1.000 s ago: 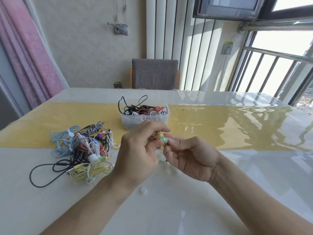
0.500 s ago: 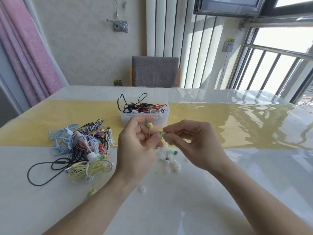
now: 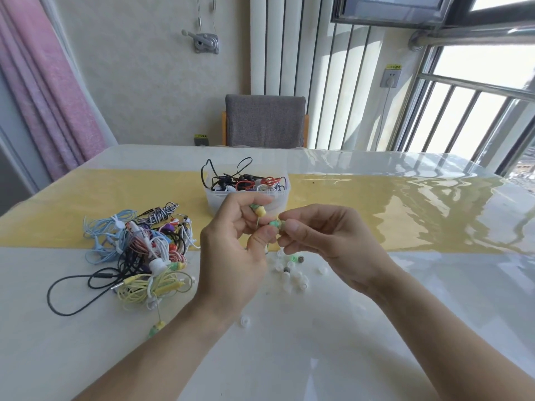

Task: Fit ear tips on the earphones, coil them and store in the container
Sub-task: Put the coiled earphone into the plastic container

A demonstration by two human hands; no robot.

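My left hand [image 3: 231, 250] pinches a yellow-green earphone; one yellow earbud [image 3: 259, 210] sticks up above my fingers. My right hand [image 3: 324, 241] pinches the tip end of the other green earbud [image 3: 274, 224], which my left thumb also presses. Loose ear tips [image 3: 292, 270], mostly white, lie scattered on the table just below my hands. A clear plastic container [image 3: 246, 198] with coiled earphones stands behind my hands. A tangled pile of coloured earphones [image 3: 144, 250] lies to the left.
The table has a white top [image 3: 318, 357] with a yellow runner [image 3: 376, 215] under a glossy clear cover. One ear tip [image 3: 244, 322] lies apart near my left forearm. A grey chair [image 3: 265, 120] stands at the far side.
Both hands have risen from the table and turned, so the yellow earbud now shows above my left fingers. My right hand has shifted onto the green earbud's end.
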